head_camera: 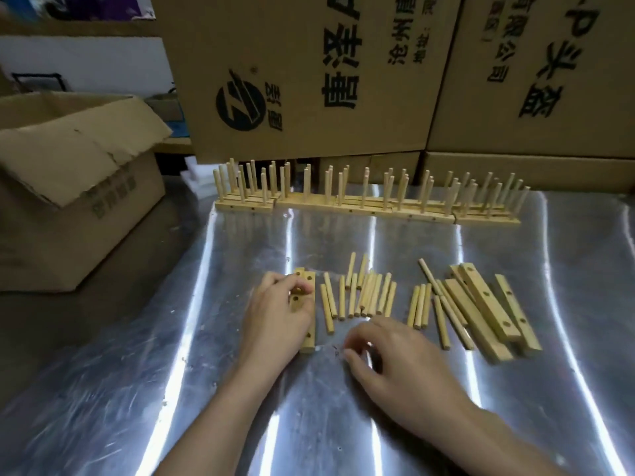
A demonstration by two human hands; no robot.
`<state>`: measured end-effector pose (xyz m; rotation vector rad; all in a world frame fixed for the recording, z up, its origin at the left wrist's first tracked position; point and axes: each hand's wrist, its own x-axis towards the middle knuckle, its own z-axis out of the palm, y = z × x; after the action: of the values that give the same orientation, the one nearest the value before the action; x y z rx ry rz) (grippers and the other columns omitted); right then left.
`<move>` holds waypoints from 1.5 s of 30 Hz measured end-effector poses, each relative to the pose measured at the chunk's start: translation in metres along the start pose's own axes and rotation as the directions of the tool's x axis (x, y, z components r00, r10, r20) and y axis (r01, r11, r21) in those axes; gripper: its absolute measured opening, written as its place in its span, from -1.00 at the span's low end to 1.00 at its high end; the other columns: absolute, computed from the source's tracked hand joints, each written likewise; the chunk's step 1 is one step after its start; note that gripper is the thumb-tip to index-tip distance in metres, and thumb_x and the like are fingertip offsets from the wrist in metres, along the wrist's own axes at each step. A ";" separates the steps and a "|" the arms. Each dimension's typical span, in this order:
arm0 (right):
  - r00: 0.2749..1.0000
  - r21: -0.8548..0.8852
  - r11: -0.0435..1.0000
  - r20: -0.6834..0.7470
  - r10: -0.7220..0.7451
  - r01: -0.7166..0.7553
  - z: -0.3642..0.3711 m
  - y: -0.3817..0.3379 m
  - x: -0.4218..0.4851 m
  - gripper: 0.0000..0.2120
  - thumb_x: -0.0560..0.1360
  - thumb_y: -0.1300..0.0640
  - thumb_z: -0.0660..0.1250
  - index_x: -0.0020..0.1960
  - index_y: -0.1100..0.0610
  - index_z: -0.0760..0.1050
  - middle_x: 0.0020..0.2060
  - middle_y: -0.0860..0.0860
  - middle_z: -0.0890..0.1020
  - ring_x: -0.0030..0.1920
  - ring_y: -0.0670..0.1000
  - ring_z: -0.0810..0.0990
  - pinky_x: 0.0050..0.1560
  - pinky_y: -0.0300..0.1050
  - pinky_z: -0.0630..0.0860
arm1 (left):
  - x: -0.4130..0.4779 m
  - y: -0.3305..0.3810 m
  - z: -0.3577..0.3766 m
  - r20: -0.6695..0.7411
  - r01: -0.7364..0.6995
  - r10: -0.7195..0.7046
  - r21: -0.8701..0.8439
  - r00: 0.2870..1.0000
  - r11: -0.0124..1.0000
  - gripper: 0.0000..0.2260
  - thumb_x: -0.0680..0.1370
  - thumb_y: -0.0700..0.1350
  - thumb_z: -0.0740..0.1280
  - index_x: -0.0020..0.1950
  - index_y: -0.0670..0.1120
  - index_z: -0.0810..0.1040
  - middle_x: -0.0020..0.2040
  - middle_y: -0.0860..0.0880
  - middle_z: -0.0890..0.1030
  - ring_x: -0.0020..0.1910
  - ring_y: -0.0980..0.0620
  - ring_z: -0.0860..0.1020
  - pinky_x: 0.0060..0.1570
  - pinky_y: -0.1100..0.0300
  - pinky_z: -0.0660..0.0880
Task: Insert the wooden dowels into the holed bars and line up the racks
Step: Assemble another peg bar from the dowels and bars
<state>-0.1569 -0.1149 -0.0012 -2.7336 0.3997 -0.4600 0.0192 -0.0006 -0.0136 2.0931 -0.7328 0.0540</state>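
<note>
Steadying a pair of holed bars (308, 338) on the reflective metal table (343, 242), the left hand (278, 305) lies over their middle with its fingers curled round them. The bars lie side by side, pointing away from the person, with both ends and several holes showing.

The right hand (398, 362) hovers low over the table just in front of the loose dowels (360, 293), its fingers curled. It is motion-blurred and no dowel shows in it, so whether it pinches anything cannot be told.

A second small cluster of dowels (421, 305) lies to the right, partly overlapped by the spare bars (488, 304), which are stacked at an angle. The finished racks (364, 201) stand end to end in a row along the far edge, pegs upright, in front of the printed cardboard boxes (309, 80). An open carton (68, 173) sits to the left.

Handling, by judgement: the dowels are light, stiff and round, and so likely to roll on the smooth metal. Each is best pinched near one end between thumb and forefinger, which leaves the other end free to enter a hole. The bars are rigid and flat-sided and should sit stably, though they may slide on the slick surface. Pressing down at mid-length, clear of the holes, would resist the push of insertion.
</note>
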 end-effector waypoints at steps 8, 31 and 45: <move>0.986 -0.006 0.996 -0.139 -0.091 0.091 0.010 0.009 -0.005 -0.82 0.62 -0.11 0.25 -0.02 -0.06 0.57 -0.10 -0.15 0.53 -0.01 -0.09 0.50 -0.15 -0.09 0.48 | -0.001 -0.004 0.003 -0.045 -0.026 0.028 0.045 0.999 0.999 -0.77 0.55 -0.04 0.47 -0.14 0.31 0.56 -0.01 0.18 0.49 -0.11 0.16 0.52 -0.14 0.11 0.42; 0.969 -0.001 0.998 -0.239 0.065 -0.067 -0.060 0.085 0.004 -0.72 0.61 -0.02 0.41 0.32 -0.09 0.56 0.01 -0.18 0.63 0.07 -0.05 0.51 0.09 0.00 0.50 | -0.006 0.005 0.001 -0.041 -0.027 0.028 0.016 0.999 1.000 -0.85 0.60 -0.05 0.42 -0.11 0.19 0.65 0.01 0.11 0.55 0.13 -0.02 0.54 0.10 0.00 0.50; 0.988 0.058 0.989 -0.075 -0.133 0.138 -0.030 0.048 -0.005 -0.81 0.54 -0.17 0.28 0.11 -0.19 0.54 -0.06 -0.31 0.53 0.09 -0.22 0.47 0.06 -0.26 0.44 | -0.011 0.014 -0.002 0.044 -0.028 0.026 0.057 0.999 0.998 -0.84 0.66 -0.02 0.35 0.04 0.24 0.68 0.19 0.10 0.52 0.36 -0.01 0.39 0.37 -0.03 0.36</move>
<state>-0.1824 -0.1648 0.0064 -2.6995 0.2131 -0.5962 0.0035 -0.0001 -0.0057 2.1449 -0.7941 0.0455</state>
